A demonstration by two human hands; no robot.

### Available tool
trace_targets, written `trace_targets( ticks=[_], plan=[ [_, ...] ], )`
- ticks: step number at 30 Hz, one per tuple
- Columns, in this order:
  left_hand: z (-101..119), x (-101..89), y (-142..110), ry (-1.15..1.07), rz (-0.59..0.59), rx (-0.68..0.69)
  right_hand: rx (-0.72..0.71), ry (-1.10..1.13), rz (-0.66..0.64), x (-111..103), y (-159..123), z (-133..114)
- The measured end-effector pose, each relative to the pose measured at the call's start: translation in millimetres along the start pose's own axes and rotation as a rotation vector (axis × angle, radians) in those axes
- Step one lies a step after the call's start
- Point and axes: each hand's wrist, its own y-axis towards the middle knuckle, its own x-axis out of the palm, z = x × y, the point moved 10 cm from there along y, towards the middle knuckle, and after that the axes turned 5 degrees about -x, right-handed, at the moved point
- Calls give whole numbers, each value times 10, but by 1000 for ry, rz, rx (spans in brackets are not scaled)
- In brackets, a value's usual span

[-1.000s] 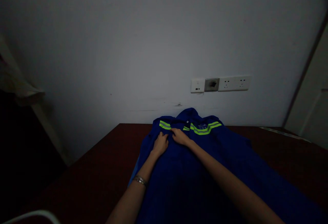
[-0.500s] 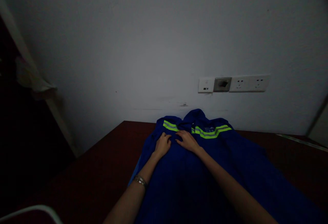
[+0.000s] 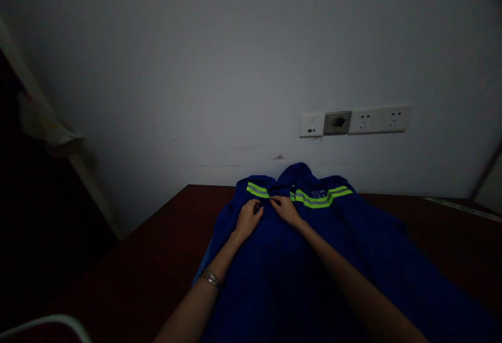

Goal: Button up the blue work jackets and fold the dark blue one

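Note:
A dark blue work jacket (image 3: 325, 238) with yellow-green and grey reflective bands lies spread on a dark red table (image 3: 157, 243), its collar against the wall. My left hand (image 3: 248, 218) rests on its chest, just below the left band, with curled fingers and thumb pinching the cloth. Close beside it, my right hand (image 3: 286, 210) pinches the jacket's front at the opening between the bands. The fingertips of both hands are partly hidden in the dim light. A metal bracelet (image 3: 212, 278) circles my left wrist.
A grey-white wall (image 3: 235, 71) rises right behind the table. White socket plates (image 3: 379, 119) and a grey one (image 3: 337, 122) are set in it. A pale curved rim (image 3: 58, 318) shows at lower left, and a thin strip (image 3: 463, 208) lies at the table's right back.
My right hand's fingers have drawn closer together at the jacket's front edge. My left hand has turned slightly, its thumb and finger curling in. The camera view has shifted a little.

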Motion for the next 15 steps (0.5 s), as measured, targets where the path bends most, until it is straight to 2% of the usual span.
trace_targets(
  ticks=[7, 15],
  plan=[
    [37, 173, 57, 88, -44, 8, 52, 182, 163, -78, 51, 144],
    [-160, 406, 195, 230, -114, -252, 77, 253, 235, -142, 72, 231]
  ],
)
